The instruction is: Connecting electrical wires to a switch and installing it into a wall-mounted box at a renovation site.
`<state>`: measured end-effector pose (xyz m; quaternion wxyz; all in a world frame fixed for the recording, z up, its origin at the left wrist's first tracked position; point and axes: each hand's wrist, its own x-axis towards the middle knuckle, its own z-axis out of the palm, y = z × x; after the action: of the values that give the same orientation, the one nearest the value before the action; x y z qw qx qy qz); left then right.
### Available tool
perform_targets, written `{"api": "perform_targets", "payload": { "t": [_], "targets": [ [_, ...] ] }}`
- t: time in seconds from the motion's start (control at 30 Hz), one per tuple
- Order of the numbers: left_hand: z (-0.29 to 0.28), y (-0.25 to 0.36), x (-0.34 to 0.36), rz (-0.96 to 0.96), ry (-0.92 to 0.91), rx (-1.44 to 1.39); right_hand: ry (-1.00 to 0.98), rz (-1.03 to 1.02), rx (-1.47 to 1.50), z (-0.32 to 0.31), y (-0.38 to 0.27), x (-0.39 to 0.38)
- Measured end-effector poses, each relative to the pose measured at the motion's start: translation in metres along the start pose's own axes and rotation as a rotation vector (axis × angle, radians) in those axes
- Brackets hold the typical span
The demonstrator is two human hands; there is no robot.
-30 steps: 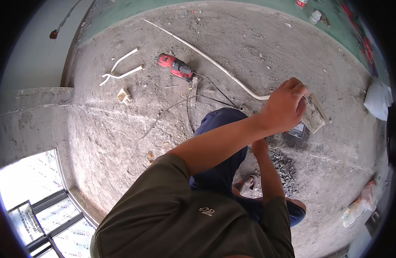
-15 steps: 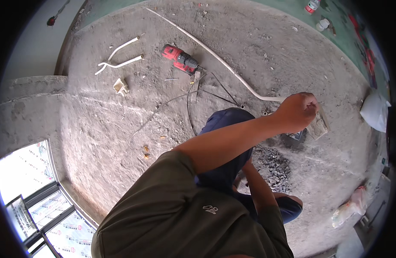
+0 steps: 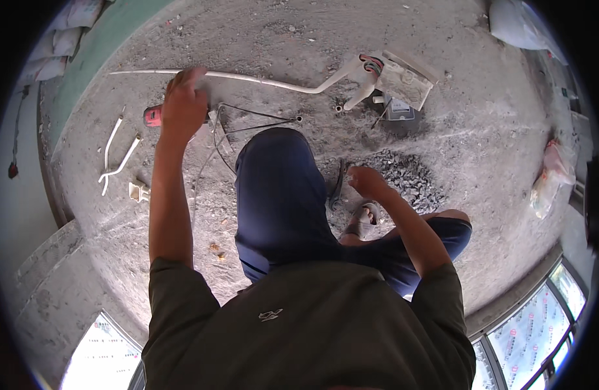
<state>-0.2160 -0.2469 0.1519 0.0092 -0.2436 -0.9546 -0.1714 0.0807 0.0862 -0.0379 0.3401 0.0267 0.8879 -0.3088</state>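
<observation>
My left hand (image 3: 185, 107) is stretched out over a red and black power drill (image 3: 153, 116), hiding most of it. Its fingertips overlap a long, bent white pipe (image 3: 260, 80) on the floor; whether they touch it or the drill is hidden. Beside my right foot, my right hand (image 3: 369, 182) hangs low with its fingers curled in; anything inside them is hidden. A dark, slim tool (image 3: 337, 187) lies just left of those fingers. Thin black cable (image 3: 257, 112) loops across the floor between the drill and my raised knee (image 3: 273, 156).
Two short bent white pipes (image 3: 127, 156) and a cream junction box (image 3: 139, 191) lie at left. A dusty flat board (image 3: 406, 77) leans over a grey box (image 3: 399, 112) at far right. Grey rubble (image 3: 410, 179) is heaped right of my right hand. White sacks (image 3: 517, 25) stand beyond.
My left hand has swung from the pipe's right end across to the drill at left. The view has turned, so my right hand and the dark tool now show.
</observation>
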Motion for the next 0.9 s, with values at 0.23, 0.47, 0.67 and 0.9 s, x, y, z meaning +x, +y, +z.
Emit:
{"api": "perform_targets", "payload": {
  "t": [0.23,0.47,0.67,0.9],
  "targets": [
    [0.003,-0.141,-0.054,-0.061,-0.302,0.401,0.214,0.063,0.215,-0.058,0.001,-0.043],
    [0.034,-0.116,-0.004,-0.048,-0.480,0.665,0.032,0.044,0.010,-0.046,0.015,-0.043],
    [0.050,-0.145,-0.004,-0.380,-0.712,0.014,0.186,-0.055,0.071,-0.061,-0.006,-0.039],
    [0.091,-0.114,-0.030,-0.463,-0.313,0.014,0.223,-0.106,0.018,-0.071,-0.020,-0.039]
  ]
}}
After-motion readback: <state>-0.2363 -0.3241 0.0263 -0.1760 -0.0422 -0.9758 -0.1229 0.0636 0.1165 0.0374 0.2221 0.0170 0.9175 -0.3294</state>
